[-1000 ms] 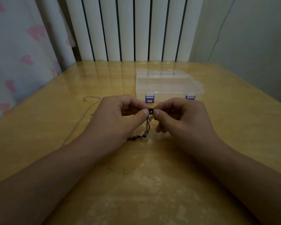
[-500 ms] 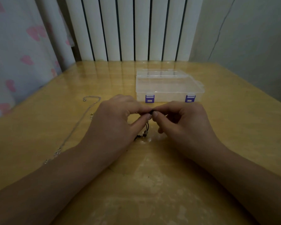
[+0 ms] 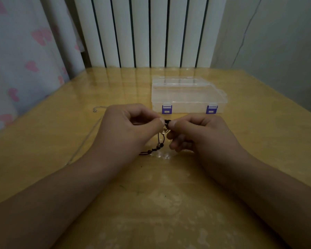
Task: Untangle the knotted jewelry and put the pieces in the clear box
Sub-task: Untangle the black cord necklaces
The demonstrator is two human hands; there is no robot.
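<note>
Together, left hand point(image 3: 131, 126) and right hand point(image 3: 196, 133) pinch the black cord point(image 3: 161, 141) mid-surface; the shut box point(image 3: 187, 94) sits toward the far edge.

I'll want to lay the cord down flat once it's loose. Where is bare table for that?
Bare table lies right of the right hand, before the box, and near the front edge. Left of the left hand the silver chain lies. Between the hands the cord hangs.
</note>
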